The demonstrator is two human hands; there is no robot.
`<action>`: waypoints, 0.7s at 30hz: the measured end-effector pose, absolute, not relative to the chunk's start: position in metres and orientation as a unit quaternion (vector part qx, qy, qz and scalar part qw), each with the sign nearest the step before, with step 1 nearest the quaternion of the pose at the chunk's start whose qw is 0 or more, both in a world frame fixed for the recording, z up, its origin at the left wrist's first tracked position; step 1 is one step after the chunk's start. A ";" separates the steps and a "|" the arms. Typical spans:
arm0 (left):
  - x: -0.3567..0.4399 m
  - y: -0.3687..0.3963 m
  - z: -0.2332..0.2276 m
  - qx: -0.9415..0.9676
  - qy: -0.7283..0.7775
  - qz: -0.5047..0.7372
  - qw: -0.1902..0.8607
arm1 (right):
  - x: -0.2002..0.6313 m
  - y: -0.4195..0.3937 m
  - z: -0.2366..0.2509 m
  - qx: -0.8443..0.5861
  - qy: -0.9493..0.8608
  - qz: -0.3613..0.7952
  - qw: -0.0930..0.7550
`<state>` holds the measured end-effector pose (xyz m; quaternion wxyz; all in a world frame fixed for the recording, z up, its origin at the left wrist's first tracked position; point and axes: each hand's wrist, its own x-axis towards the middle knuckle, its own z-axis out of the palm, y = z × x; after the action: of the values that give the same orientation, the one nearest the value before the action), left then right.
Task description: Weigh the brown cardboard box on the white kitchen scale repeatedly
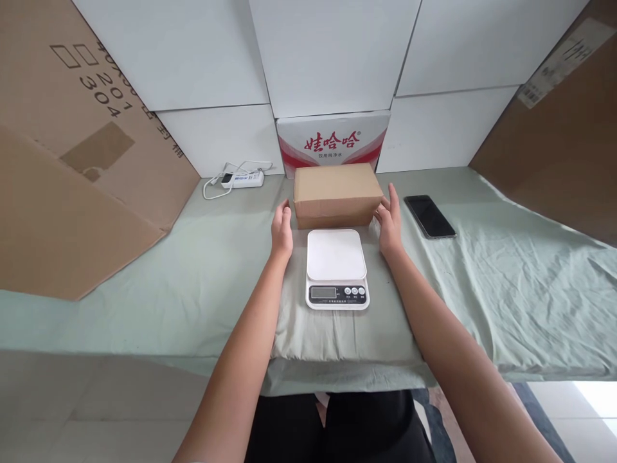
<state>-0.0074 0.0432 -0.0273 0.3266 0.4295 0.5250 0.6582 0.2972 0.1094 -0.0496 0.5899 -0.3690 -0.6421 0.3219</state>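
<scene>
A closed brown cardboard box (336, 193) sits on the green cloth-covered table (193, 283), just behind a white digital kitchen scale (336, 267) with a bare platform. My left hand (282, 231) is at the box's left end, fingers apart, a small gap from the cardboard. My right hand (389, 222) is at the box's right end, fingertips touching or nearly touching its corner. Neither hand has lifted the box.
A black phone (429, 216) lies face up right of the box. A white power strip with cable (241, 179) lies at the back left. A red-and-white printed carton (332, 143) stands behind the box. Large cardboard sheets (72, 161) lean at both sides.
</scene>
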 end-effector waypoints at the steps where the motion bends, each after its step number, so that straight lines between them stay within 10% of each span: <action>1: -0.007 0.042 -0.027 0.436 0.521 0.654 0.331 | 0.297 0.107 -0.048 -0.386 -0.626 0.336 0.589; 21: 0.004 0.020 0.000 0.507 0.459 0.654 0.321 | 0.280 0.070 -0.006 -0.378 -0.626 0.325 0.600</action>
<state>0.0038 0.0199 0.0000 0.3214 0.5075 0.4593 0.6544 0.2798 0.0701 -0.0065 0.6003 -0.3778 -0.6256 0.3249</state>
